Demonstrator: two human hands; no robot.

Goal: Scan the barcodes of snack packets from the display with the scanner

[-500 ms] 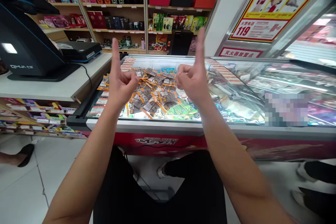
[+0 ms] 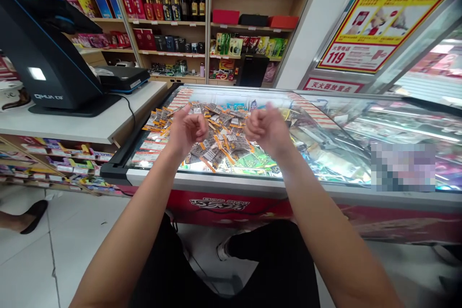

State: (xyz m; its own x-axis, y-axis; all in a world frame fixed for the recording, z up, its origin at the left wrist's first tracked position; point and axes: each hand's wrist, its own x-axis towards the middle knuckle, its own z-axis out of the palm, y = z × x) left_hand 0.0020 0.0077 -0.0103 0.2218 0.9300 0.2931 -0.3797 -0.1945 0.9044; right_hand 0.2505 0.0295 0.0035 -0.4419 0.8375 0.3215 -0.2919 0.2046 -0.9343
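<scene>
My left hand (image 2: 186, 131) is held up over the glass-topped freezer (image 2: 144, 173), fingers curled in and nothing seen in them. Level with it on the other side is my right hand (image 2: 267, 129), also curled into a loose fist; its upper edge is smeared by motion. Between and behind the hands lies a heap of small clear packets with orange edges (image 2: 231, 143), several of them partly hidden by my left hand. Green packets (image 2: 254, 162) show below the heap. I cannot see either hand touching a packet.
To the left, a counter (image 2: 72, 127) carries a black checkout machine (image 2: 65, 70) and a flat black scale (image 2: 124, 77). Shelves (image 2: 162, 23) with boxes and bottles stand behind. A wall poster (image 2: 355, 29) hangs at right. Another person's foot (image 2: 34, 216) is on the floor at left.
Both index fingers, which pointed straight up, have folded down into the fists. The camera view has tilted up slightly, so more of the shelves shows.
</scene>
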